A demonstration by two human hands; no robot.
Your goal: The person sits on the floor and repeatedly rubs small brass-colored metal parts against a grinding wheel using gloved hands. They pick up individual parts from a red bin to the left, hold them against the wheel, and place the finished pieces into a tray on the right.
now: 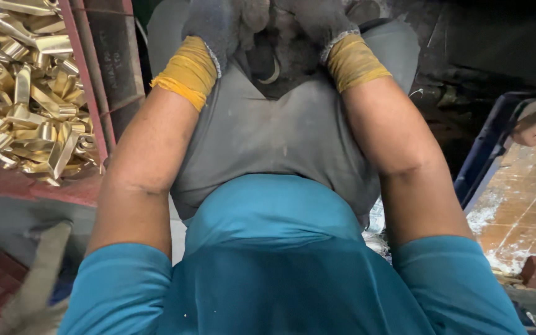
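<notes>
Both hands wear grey knit gloves with yellow cuffs and meet at the far top of the view, above the person's lap. The left hand (218,25) and the right hand (317,22) close around a small dark part with a curved metal ring (272,71) showing beneath them; the fingers curl inward, holding it between the two hands, though the exact grasp is cut off by the frame edge. A grey apron (268,136) lies under the forearms. On the far left, a red bin (88,93) holds a heap of shiny brass pieces (26,87).
</notes>
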